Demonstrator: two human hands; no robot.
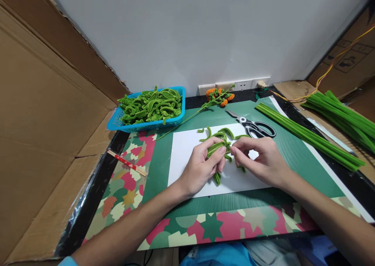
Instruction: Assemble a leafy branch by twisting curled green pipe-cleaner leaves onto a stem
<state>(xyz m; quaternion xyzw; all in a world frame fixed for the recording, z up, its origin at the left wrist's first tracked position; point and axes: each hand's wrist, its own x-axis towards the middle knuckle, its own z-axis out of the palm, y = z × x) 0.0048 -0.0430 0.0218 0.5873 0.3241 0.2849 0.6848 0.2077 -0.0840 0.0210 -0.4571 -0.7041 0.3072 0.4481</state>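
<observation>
Over a white sheet of paper (183, 160), my left hand (203, 162) is closed round a piece of bent green pipe cleaner (215, 149). Close against it, my right hand (259, 156) has thumb and forefinger pinched together at the right end of that piece; what lies between those fingertips is too small to make out. Several short curled green pieces (227, 132) lie on the paper behind and under my hands. Just beyond my right hand rest black-handled scissors (254, 127), their blades pointing to the back left.
A blue basket (146, 125) heaped with green curls stands at the back left. An orange flower stem (215, 100) lies behind the paper. Long green pipe cleaners (307, 135) stretch along the right. Red-wrapped chopsticks (127, 163) lie left. Cardboard (43, 121) walls the left side.
</observation>
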